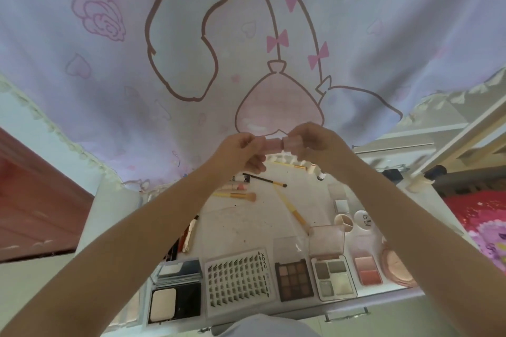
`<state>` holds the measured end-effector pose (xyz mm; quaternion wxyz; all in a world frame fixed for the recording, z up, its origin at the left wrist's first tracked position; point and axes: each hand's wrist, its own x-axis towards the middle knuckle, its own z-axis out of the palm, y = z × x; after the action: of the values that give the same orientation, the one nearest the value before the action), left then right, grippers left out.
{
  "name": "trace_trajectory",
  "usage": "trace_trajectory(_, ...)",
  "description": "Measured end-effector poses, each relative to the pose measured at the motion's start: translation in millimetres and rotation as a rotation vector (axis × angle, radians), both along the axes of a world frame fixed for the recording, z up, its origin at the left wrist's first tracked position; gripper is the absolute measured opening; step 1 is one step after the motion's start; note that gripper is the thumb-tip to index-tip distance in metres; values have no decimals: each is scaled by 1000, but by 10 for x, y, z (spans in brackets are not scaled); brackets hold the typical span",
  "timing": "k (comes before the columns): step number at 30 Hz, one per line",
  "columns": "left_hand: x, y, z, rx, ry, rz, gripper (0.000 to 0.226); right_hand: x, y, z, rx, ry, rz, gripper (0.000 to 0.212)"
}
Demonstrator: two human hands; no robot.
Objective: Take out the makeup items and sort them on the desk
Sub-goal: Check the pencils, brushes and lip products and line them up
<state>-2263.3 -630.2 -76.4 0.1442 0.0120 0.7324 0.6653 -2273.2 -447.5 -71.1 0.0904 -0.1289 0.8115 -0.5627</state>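
**Inspector:** State the position of the hands.

**Observer:** Both were raised at the centre of the frame, above the desk [273,230]. The left hand [237,151] pinched the body of a small pink tube [271,143]; the right hand [312,145] curled its fingers round the tube's pink cap [289,143]. Cap and body sat touching, end to end (whether joined or parted, I could not tell).

**Inspector:** And the items laid out?

**Observer:** Along the lower edge, left to right: an open powder compact [175,300], a lash tray [238,282], a brown eyeshadow palette [294,279], a grey-green palette [334,279] and a pink blush palette [367,268]. Yellow-handled brushes [241,196] lay mid-frame, below the hands.

**Inspector:** Surroundings?

**Observer:** A lilac cartoon-print curtain [109,63] filled the upper frame.
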Motion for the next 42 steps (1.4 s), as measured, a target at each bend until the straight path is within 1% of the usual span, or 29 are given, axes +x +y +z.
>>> trace_trajectory(1, -21, 14, 44, 25, -23, -4, 20, -20, 32, 52, 44, 47, 9, 32)
trace_trajectory(3, -48, 71, 106, 48, -34, 2, 21, -70, 104, 148, 49, 51, 43, 29)
trace_trajectory(4, -54, 111, 130, 52, -23, 8, 20, -86, 129, 207, 15, -2, 43, 26)
trace_trajectory(6, -63, 194, 163, 57, 6, 20, 17, -129, 182, 284, -31, -202, -9, 4)
trace_trajectory(8, -74, 271, 188, 60, 31, 22, 14, -157, 237, 313, 45, -330, -62, 28)
trace_trajectory(9, -78, 307, 200, 57, 40, 18, 13, -165, 275, 313, 79, -327, -69, 33)
trace_trajectory(10, -85, 339, 208, 51, 52, 12, 12, -153, 310, 330, 82, -304, -78, 34)
trace_trajectory(12, -93, 397, 220, 41, 76, -5, 13, -119, 394, 337, 28, -227, -62, 27)
trace_trajectory(14, -100, 439, 228, 49, 80, -11, 14, -80, 481, 335, -10, -116, -22, 14)
trace_trajectory(15, -107, 456, 233, 55, 75, -14, 14, -70, 522, 318, -12, -60, -12, 14)
trace_trajectory(17, -113, 492, 240, 63, 52, -34, 16, -39, 581, 292, -20, 7, -22, 31)
trace_trajectory(19, -112, 526, 237, 70, 22, -59, 19, -5, 621, 273, -19, 37, -43, 42)
trace_trajectory(20, -111, 539, 235, 72, 10, -66, 19, 4, 641, 263, -37, 18, -39, 43)
trace_trajectory(22, -116, 559, 233, 56, 13, -70, 17, 19, 649, 291, -101, -132, -25, 36)
trace_trajectory(24, -133, 556, 252, -6, 58, -75, 14, 32, 615, 354, -86, -317, -32, 10)
trace_trajectory(25, -149, 545, 275, -38, 91, -77, 13, 20, 589, 379, -40, -376, -45, 17)
trace_trajectory(26, -166, 532, 303, -60, 123, -85, 13, 5, 553, 402, 17, -402, -65, 33)
trace_trajectory(27, -180, 518, 334, -75, 151, -100, 13, -11, 519, 412, 60, -370, -87, 41)
trace_trajectory(28, -192, 508, 367, -86, 172, -117, 13, -19, 482, 421, 72, -322, -122, 42)
trace_trajectory(30, -209, 488, 424, -97, 193, -133, 15, -19, 438, 403, 32, -190, -164, 31)
trace_trajectory(32, -217, 464, 454, -64, 176, -112, 18, -15, 441, 389, -36, -21, -143, 17)
trace_trajectory(34, -221, 427, 464, -12, 136, -82, 21, -35, 480, 362, -51, 105, -91, 31)
trace_trajectory(35, -223, 409, 462, 1, 119, -71, 22, -41, 487, 366, -60, 121, -65, 37)
trace_trajectory(37, -220, 376, 444, 4, 104, -61, 22, -47, 469, 387, -119, 41, -9, 40)
trace_trajectory(38, -217, 366, 434, 3, 102, -61, 21, -51, 446, 399, -148, -29, 4, 36)
trace_trajectory(39, -213, 359, 426, 5, 102, -62, 21, -48, 415, 417, -165, -93, -3, 28)
trace_trajectory(41, -209, 349, 418, 10, 108, -58, 20, -44, 363, 454, -105, -165, -45, 6)
trace_trajectory(42, -208, 339, 418, 9, 113, -53, 20, -51, 348, 456, -51, -165, -64, 13)
